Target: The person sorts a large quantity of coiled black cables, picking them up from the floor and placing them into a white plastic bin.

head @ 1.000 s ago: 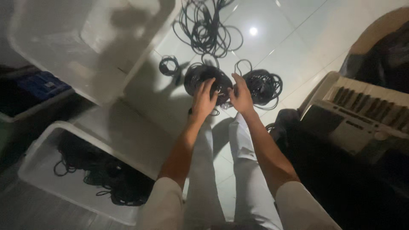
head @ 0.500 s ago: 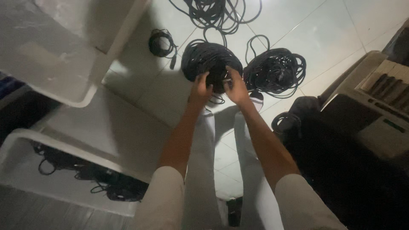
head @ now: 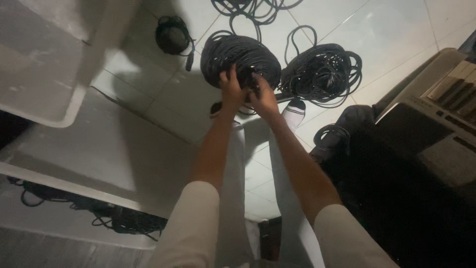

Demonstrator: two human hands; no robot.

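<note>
Both hands meet on the near edge of a big coil of black cable, held above the tiled floor. The left hand grips the coil with fingers curled over it; the right hand pinches its strands just beside. Right of the coil lies a looser cable bundle; left of it a small coil; beyond it, tangled cable
</note>
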